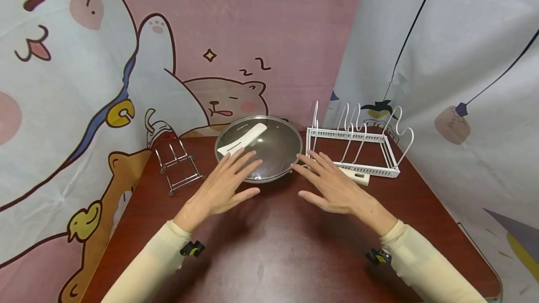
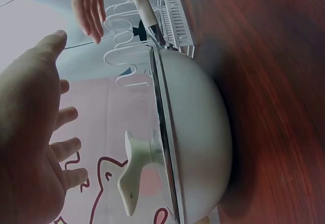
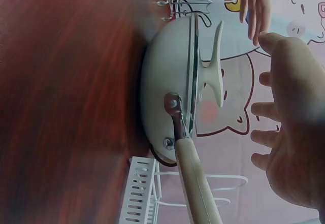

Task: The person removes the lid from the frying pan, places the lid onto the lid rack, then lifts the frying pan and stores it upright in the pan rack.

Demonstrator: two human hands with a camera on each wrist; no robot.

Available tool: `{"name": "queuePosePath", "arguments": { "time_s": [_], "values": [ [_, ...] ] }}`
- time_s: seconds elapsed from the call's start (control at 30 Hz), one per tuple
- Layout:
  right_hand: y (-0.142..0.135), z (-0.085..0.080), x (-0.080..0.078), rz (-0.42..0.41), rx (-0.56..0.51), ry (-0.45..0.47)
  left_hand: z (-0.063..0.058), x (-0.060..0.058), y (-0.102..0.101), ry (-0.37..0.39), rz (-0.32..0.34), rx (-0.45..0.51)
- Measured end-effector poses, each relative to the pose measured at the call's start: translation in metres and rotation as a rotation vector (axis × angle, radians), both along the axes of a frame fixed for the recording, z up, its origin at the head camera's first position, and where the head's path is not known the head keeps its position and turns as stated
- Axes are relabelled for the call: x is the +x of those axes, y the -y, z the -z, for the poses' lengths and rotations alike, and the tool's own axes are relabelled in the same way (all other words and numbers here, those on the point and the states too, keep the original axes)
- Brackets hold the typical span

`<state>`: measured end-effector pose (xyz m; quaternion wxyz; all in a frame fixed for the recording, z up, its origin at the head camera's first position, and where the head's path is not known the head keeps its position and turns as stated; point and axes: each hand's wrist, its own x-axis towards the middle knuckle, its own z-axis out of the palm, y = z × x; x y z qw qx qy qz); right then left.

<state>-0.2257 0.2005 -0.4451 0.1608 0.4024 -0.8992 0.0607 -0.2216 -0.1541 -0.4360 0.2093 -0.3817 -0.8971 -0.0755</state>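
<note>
A cream wok (image 2: 198, 127) stands on the table, covered by a glass lid (image 1: 280, 146) with a metal rim. The lid's long, pale handle (image 1: 246, 140) rises from its centre. My left hand (image 1: 225, 183) hovers in front of the wok's left side, palm down, fingers spread and holding nothing. On the opposite side, my right hand (image 1: 332, 186) is also spread and bare, held in the air above the table. The wok's cream handle (image 3: 198, 183) points to the right, partly hidden behind my right hand in the head view.
A white rack (image 1: 353, 168) with tall wavy wire dividers stands behind the wok handle at the right. At the left is a small chrome wire rack (image 1: 181, 158). The dark red-brown table (image 1: 269, 247) backs onto a cartoon-printed curtain (image 1: 286, 36).
</note>
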Motion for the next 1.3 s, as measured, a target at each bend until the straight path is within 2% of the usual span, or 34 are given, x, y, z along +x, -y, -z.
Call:
{"name": "queuePosePath", "arguments": {
  "time_s": [0.2, 0.33, 0.73, 1.0, 1.3],
  "values": [
    [-0.003, -0.002, -0.006, 0.030, -0.018, 0.029, 0.001, -0.007, 0.005, 0.035, -0.040, 0.037],
    [-0.008, -0.002, -0.008, 0.047, -0.028, 0.041, 0.001, -0.011, 0.008, 0.053, -0.044, 0.063],
    [-0.023, -0.006, -0.014, 0.124, -0.008, 0.090, -0.002, -0.030, 0.013, 0.105, -0.106, 0.131],
    [-0.028, -0.002, -0.017, 0.119, -0.014, 0.082, -0.002, -0.039, 0.015, 0.139, -0.133, 0.146],
    [-0.034, 0.001, -0.027, 0.114, -0.026, 0.072, -0.005, -0.051, 0.016, 0.176, -0.196, 0.144]
  ]
}}
